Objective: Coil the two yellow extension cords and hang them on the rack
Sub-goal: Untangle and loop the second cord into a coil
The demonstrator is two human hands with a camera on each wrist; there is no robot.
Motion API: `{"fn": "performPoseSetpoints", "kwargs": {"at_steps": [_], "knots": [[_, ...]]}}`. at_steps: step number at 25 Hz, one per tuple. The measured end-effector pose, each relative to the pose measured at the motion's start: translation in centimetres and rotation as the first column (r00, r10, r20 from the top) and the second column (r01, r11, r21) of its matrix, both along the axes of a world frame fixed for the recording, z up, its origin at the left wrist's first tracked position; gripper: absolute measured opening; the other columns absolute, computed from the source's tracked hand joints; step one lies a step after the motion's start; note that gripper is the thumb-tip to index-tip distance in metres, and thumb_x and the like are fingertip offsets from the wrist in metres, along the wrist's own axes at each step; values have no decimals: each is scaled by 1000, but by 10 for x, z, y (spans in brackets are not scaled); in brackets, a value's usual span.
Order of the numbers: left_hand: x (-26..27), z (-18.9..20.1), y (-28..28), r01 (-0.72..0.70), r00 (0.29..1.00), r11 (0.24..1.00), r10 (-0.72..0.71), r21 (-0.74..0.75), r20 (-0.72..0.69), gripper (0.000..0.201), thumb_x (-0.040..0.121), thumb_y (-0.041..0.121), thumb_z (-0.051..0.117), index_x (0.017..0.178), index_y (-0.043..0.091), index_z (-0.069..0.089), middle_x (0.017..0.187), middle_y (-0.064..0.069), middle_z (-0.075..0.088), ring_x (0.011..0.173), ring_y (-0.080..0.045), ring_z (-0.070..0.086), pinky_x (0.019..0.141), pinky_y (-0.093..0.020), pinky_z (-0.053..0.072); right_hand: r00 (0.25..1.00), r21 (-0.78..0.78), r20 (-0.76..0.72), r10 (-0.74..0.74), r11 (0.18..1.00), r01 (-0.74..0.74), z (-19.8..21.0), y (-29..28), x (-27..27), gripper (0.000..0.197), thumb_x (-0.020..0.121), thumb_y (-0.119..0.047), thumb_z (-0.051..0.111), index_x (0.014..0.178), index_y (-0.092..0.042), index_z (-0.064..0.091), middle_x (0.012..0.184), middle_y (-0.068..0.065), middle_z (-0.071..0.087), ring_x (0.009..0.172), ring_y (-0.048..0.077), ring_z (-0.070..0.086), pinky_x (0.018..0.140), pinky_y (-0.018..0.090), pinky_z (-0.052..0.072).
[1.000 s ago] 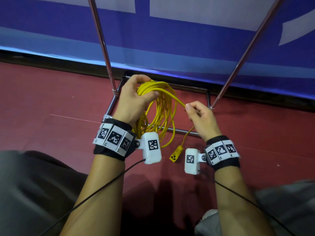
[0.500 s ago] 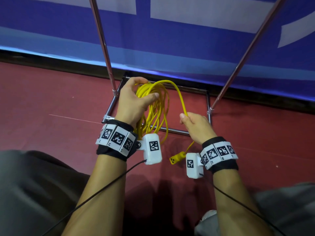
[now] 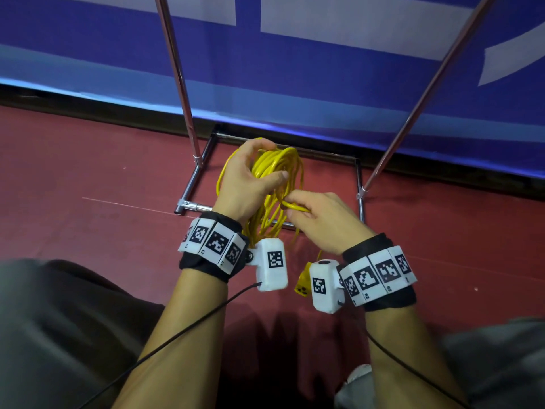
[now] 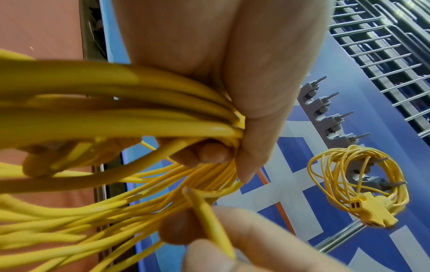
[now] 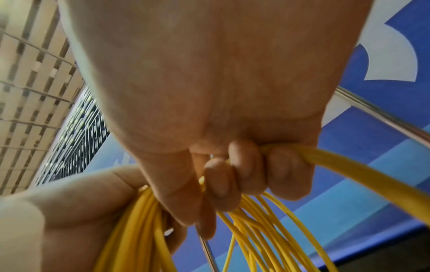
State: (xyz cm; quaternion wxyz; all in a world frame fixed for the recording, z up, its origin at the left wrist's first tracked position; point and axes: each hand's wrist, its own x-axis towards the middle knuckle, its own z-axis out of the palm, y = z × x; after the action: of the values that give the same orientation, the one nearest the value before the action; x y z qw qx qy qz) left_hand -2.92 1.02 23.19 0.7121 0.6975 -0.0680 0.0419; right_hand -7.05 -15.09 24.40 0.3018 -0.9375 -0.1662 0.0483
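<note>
The chrome tube rack [image 3: 188,199] stands on the red floor [image 3: 88,184]. Above its base, the left hand [image 3: 246,184] grips the yellow extension cord coil [image 3: 277,172]. The right hand [image 3: 321,219], pinching the tail, has closed in from half a second ago, laying nearly the last loop; the yellow socket end [image 3: 302,283] dangles.

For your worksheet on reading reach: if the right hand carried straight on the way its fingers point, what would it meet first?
Most likely the coiled yellow cord held in the left hand: the right hand, pinching the loose strand, points left at those loops and looks almost against them, though depth is uncertain.
</note>
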Motion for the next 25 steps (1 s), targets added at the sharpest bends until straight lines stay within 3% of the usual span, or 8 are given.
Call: {"fn": "performPoseSetpoints", "kwargs": {"at_steps": [3, 7, 12, 14, 17, 19, 23, 25], "knots": [[1, 1, 3, 67, 997, 996, -68, 53, 26, 47, 71, 10, 75, 116, 13, 60, 113, 4, 62, 104, -13, 60, 95, -36, 50, 992, 101, 116, 59, 992, -71, 2, -2, 3, 14, 93, -21, 58, 96, -12, 68, 72, 1, 61, 68, 13, 48, 66, 31, 39], [-1, 3, 4, 169, 985, 985, -169, 31, 19, 46, 78, 13, 75, 122, 8, 61, 122, -10, 66, 104, -15, 64, 97, -34, 51, 974, 278, 222, -44, 960, -20, 1, -4, 7, 12, 89, -23, 62, 84, -15, 68, 63, -11, 54, 62, 0, 47, 60, 17, 34], [-6, 8, -1, 299, 953, 951, -302, -80, -22, 31, 89, 11, 69, 118, 10, 60, 104, -9, 68, 84, -20, 61, 75, -37, 55, 939, 561, 128, -321, 804, 198, -9, -6, 12, 23, 76, -37, 74, 68, -23, 57, 55, -9, 48, 53, 5, 40, 52, 23, 33], [-7, 10, -4, 293, 955, 951, -297, -102, -21, 25, 87, 9, 70, 110, 10, 60, 91, -11, 64, 71, -19, 57, 66, -36, 53, 956, 632, 12, -293, 743, 220, -17, -13, 17, 28, 73, -43, 73, 70, -24, 53, 55, -9, 46, 54, 9, 38, 51, 25, 30], [-8, 13, -4, 170, 983, 973, -178, -158, -38, 21, 89, -3, 67, 102, 11, 57, 72, -6, 58, 52, -11, 52, 51, -28, 49, 979, 544, -193, -69, 822, 165, -39, -30, 19, 18, 86, -33, 68, 78, -19, 58, 64, -2, 53, 60, 11, 47, 60, 30, 40], [-6, 14, 1, 94, 993, 977, -105, -193, -47, 20, 90, -4, 64, 102, 11, 57, 67, -4, 57, 47, -11, 52, 49, -28, 49, 971, 492, -235, -50, 855, 163, -49, -37, 17, 20, 96, -21, 58, 85, -4, 60, 67, 0, 55, 63, 10, 52, 66, 29, 44], [0, 12, 13, 81, 992, 982, -96, -170, -80, 20, 91, -3, 63, 105, 10, 56, 67, -5, 59, 49, -14, 55, 52, -29, 51, 968, 384, 58, -244, 901, 203, -33, -44, 20, 19, 97, -22, 56, 87, -9, 66, 63, 5, 56, 61, 19, 46, 59, 29, 38], [-1, 9, 12, 106, 988, 987, -118, -122, -100, 20, 90, -2, 65, 104, 10, 58, 73, -6, 61, 52, -14, 57, 54, -29, 53, 960, 282, 180, -212, 947, 156, -20, -45, 20, 13, 93, -25, 61, 88, -16, 70, 65, 3, 56, 62, 12, 46, 62, 30, 37]]}}
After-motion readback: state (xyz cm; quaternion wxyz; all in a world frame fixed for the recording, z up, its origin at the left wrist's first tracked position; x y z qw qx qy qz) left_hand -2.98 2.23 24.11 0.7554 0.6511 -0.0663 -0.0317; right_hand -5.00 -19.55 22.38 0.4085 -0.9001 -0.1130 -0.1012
